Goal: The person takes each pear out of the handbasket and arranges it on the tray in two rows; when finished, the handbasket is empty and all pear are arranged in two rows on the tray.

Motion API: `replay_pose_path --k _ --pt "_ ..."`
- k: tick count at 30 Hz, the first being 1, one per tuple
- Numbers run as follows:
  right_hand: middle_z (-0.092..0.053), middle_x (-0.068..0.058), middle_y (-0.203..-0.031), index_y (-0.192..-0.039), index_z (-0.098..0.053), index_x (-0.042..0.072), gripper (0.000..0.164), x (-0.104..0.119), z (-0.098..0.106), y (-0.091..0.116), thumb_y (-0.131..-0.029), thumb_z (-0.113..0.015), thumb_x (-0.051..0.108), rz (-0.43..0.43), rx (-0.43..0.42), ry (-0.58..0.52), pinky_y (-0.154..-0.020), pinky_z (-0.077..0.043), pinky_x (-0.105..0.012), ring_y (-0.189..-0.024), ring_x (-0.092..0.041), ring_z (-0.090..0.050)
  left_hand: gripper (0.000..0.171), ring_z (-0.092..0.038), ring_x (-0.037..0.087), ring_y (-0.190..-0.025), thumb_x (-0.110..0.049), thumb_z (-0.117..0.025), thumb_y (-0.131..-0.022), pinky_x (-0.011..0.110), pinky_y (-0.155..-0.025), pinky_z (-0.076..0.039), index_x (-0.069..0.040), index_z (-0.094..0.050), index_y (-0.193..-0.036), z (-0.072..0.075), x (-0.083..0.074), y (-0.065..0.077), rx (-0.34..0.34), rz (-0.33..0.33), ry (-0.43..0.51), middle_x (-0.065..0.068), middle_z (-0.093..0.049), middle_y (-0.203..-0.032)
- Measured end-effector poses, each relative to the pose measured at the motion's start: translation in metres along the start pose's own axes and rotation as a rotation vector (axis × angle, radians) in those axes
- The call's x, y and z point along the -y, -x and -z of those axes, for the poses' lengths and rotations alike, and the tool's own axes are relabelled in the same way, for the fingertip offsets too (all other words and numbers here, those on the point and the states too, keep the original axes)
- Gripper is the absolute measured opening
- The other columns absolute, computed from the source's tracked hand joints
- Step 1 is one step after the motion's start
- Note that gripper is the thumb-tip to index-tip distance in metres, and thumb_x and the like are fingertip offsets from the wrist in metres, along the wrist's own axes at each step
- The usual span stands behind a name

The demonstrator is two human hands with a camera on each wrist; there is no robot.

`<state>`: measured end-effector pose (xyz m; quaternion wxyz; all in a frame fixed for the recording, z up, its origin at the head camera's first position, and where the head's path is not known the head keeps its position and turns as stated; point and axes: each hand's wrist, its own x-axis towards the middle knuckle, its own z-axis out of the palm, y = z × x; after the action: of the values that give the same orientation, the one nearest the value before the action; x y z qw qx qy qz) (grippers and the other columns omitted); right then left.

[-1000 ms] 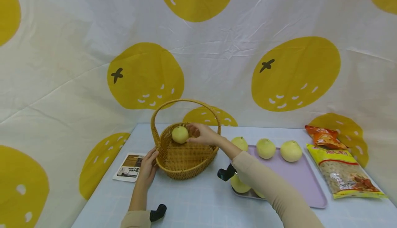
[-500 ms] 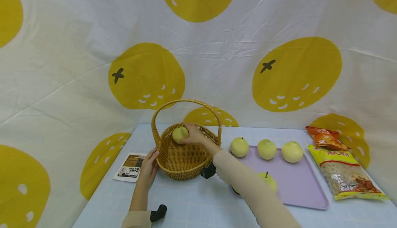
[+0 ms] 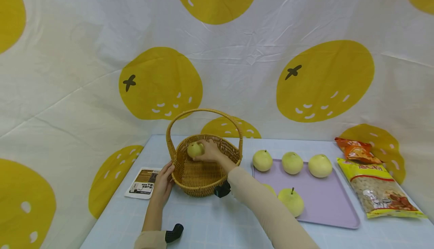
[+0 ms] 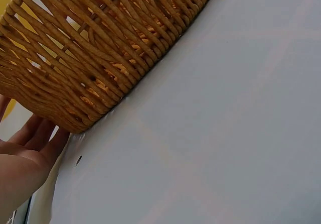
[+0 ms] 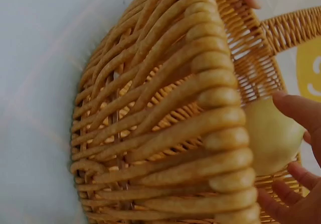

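Observation:
A wicker basket (image 3: 200, 191) with a tall arched handle stands on the table. Its left rim is held by my left hand (image 3: 162, 183), thumb at the edge and fingers along the outer wall. The left wrist view has that hand (image 4: 25, 163) against the woven side (image 4: 100, 43). A single yellow-green pear (image 3: 194, 150) lies inside at the back left. My right hand (image 3: 211, 151) reaches into the basket and grips the pear from its right. In the right wrist view the thumb is on top of the pear (image 5: 271, 138), fingers below; the near wall partly hides them.
Right of the basket, a lilac tray (image 3: 325, 200) carries several pears (image 3: 291, 202), some partly behind the right sleeve (image 3: 261, 203). A yellow food bag (image 3: 376, 188) and an orange snack packet (image 3: 358, 151) lie beyond it. A flat white-and-brown packet (image 3: 142, 183) lies at left.
My right hand has moved left onto the pear in the basket, and the pear has shifted slightly left and nearer. The right forearm now uncovers more of the tray. The left hand keeps its place.

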<state>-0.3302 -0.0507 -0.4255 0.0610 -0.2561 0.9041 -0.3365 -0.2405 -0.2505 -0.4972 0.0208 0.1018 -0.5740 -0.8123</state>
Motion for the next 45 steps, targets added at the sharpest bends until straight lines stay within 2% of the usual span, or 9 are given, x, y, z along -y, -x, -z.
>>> replay_pose_path --k 5,10,15,18,22,26,30,38,45 --pt "-0.048 -0.020 -0.126 -0.129 -0.044 -0.002 0.064 0.001 -0.003 0.002 -0.080 -0.075 0.023 0.048 0.013 -0.102 -0.092 -0.047 -0.043 -0.115 -0.033 -0.049 0.062 -0.047 0.009 -0.116 -0.030 -0.055 -0.096 0.021 -0.090 -0.045 -0.008 -0.029 -0.148 -0.001 -0.001 -0.001 0.010 0.011 0.008 0.009 -0.032 -0.146" --pt "-0.040 -0.023 -0.132 -0.140 -0.040 0.005 0.074 0.010 -0.011 -0.001 -0.079 -0.076 0.027 0.049 0.035 0.015 -0.087 -0.049 -0.043 -0.114 -0.033 -0.048 0.059 -0.050 0.006 -0.112 -0.028 -0.054 -0.097 0.021 -0.089 -0.046 -0.008 -0.031 -0.147 -0.002 -0.001 -0.002 0.010 0.014 0.029 0.008 -0.035 -0.144" --pt "-0.049 -0.019 -0.125 -0.121 -0.049 0.004 0.057 0.009 -0.014 -0.001 -0.077 -0.078 0.025 0.056 0.053 0.003 -0.084 -0.050 -0.040 -0.110 -0.032 -0.052 0.059 -0.051 0.007 -0.111 -0.027 -0.055 -0.096 0.021 -0.089 -0.047 -0.007 -0.032 -0.146 -0.003 0.001 -0.003 0.007 0.007 0.036 0.006 -0.040 -0.138" --pt "-0.056 -0.016 -0.116 -0.127 -0.045 0.004 0.071 0.002 -0.018 -0.002 -0.073 -0.081 0.033 0.079 0.086 -0.021 -0.082 -0.050 -0.036 -0.103 -0.027 -0.056 0.060 -0.053 0.007 -0.109 -0.027 -0.056 -0.096 0.022 -0.089 -0.047 -0.006 -0.032 -0.146 -0.002 0.001 -0.001 0.000 0.004 0.042 0.004 -0.044 -0.134" --pt "-0.056 -0.012 -0.121 -0.136 -0.046 0.008 0.080 0.006 -0.020 0.001 -0.071 -0.082 0.037 0.094 0.150 0.020 -0.087 -0.048 -0.034 -0.111 -0.025 -0.051 0.058 -0.055 0.005 -0.105 -0.025 -0.055 -0.096 0.022 -0.089 -0.047 -0.004 -0.032 -0.145 -0.001 0.001 0.000 -0.004 -0.002 0.054 -0.001 -0.049 -0.125" --pt "-0.057 -0.009 -0.115 -0.125 -0.051 0.007 0.065 0.016 -0.020 0.009 -0.070 -0.084 0.019 0.045 0.213 -0.073 -0.081 -0.048 -0.030 -0.100 -0.021 -0.054 0.058 -0.056 0.004 -0.103 -0.023 -0.054 -0.096 0.022 -0.088 -0.048 -0.004 -0.032 -0.146 -0.001 0.002 0.000 0.007 -0.007 0.056 -0.002 -0.050 -0.124" --pt "-0.057 -0.008 -0.117 -0.129 -0.047 0.006 0.071 0.016 -0.024 0.014 -0.070 -0.084 0.019 0.038 0.244 -0.122 -0.077 -0.048 -0.026 -0.095 -0.016 -0.055 0.060 -0.055 0.004 -0.103 -0.025 -0.055 -0.096 0.022 -0.088 -0.048 -0.004 -0.031 -0.146 -0.002 0.003 0.000 0.014 -0.002 0.040 0.003 -0.044 -0.132" --pt "-0.057 -0.008 -0.121 -0.133 -0.050 0.006 0.072 0.011 -0.012 0.018 -0.069 -0.082 0.017 0.121 0.223 -0.175 -0.074 -0.049 -0.025 -0.093 -0.015 -0.056 0.062 -0.050 0.007 -0.113 -0.029 -0.055 -0.096 0.021 -0.090 -0.046 -0.007 -0.029 -0.148 0.000 0.002 0.001 0.017 0.015 0.018 0.010 -0.032 -0.146" --pt "-0.055 -0.009 -0.118 -0.131 -0.043 0.008 0.072 0.011 0.005 0.023 -0.071 -0.080 0.021 0.111 0.153 -0.209 -0.072 -0.051 -0.026 -0.092 -0.016 -0.058 0.062 -0.040 0.017 -0.125 -0.029 -0.056 -0.096 0.021 -0.090 -0.045 -0.007 -0.029 -0.147 0.002 0.001 0.001 0.015 0.011 0.004 0.011 -0.030 -0.148"
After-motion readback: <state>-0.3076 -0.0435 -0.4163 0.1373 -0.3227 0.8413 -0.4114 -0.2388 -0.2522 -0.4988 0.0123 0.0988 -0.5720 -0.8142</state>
